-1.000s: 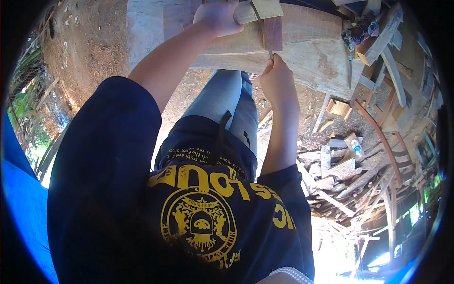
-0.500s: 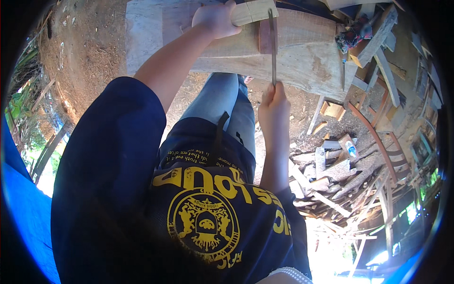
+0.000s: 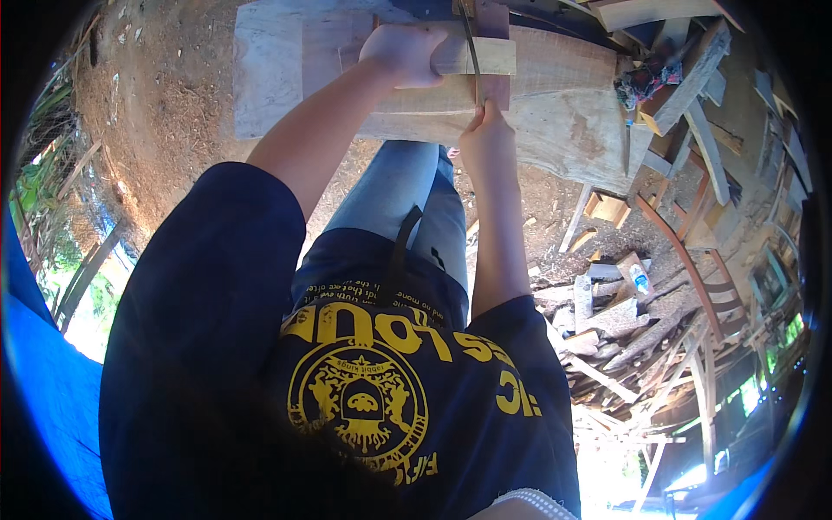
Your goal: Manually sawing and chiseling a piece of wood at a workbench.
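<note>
My left hand (image 3: 404, 55) is wrapped round one end of a pale wooden strip (image 3: 497, 57) and presses it flat on the workbench (image 3: 563, 121). My right hand (image 3: 489, 132) grips the near end of a long, narrow metal file (image 3: 473, 54). The tool lies across the strip a little right of my left fingers and points away from me. Its handle is hidden inside my fist. Under the strip, a reddish-brown board (image 3: 496, 94) shows on both sides.
A dark patterned cloth bundle (image 3: 646, 82) and wood offcuts (image 3: 689, 78) crowd the bench's right end. Below on the right lie a heap of scrap wood (image 3: 615, 321), a plastic bottle (image 3: 640, 279) and a curved reddish chair part (image 3: 685, 251). Dirt with shavings (image 3: 165, 113) covers the ground at left.
My right hand has pushed the file away from me across the strip, and its far end has swung left. The strip and left hand appear slightly lower in view; more reddish-brown board shows.
</note>
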Tool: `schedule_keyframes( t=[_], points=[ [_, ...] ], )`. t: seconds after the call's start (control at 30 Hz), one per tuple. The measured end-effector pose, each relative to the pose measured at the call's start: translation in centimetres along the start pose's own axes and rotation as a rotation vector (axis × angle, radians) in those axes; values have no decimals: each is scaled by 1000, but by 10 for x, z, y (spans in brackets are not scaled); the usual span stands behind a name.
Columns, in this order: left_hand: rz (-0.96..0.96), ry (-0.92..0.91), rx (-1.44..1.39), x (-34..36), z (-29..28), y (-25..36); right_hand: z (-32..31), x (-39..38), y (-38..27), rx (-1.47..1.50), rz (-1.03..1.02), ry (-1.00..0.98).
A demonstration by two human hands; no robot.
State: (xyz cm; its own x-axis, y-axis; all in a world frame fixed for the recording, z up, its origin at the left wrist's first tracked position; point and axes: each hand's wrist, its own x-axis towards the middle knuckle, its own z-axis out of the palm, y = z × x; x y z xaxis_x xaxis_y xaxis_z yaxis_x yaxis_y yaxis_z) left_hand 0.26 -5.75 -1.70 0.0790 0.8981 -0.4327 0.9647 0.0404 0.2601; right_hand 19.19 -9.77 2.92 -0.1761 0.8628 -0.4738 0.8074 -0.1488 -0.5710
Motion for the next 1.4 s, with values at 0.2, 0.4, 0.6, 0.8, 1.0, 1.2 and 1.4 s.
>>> schedule_keyframes(
  t=[0.2, 0.4, 0.6, 0.8, 1.0, 1.2, 1.4],
  points=[
    [6, -48, 38, 1, -5, 1, 18, 2, 1, -38, 187, -119],
    [-44, -172, 16, 4, -8, 3, 5, -4, -4, 42, 41, -62],
    [-79, -118, -12, 5, -12, 4, 1, -9, 1, -37, 132, -123],
    [-137, -88, -63, 14, -14, 6, -3, -2, 21, -37, -7, -50],
    [-103, -83, -20, 13, -11, 6, -28, -11, 13, -145, 120, -174],
    [-140, -133, -29, 15, -12, 8, -12, 23, 1, -64, -9, -61],
    [-133, -83, -29, 15, -11, 8, -19, 11, 11, -195, 219, -339]
  ],
)
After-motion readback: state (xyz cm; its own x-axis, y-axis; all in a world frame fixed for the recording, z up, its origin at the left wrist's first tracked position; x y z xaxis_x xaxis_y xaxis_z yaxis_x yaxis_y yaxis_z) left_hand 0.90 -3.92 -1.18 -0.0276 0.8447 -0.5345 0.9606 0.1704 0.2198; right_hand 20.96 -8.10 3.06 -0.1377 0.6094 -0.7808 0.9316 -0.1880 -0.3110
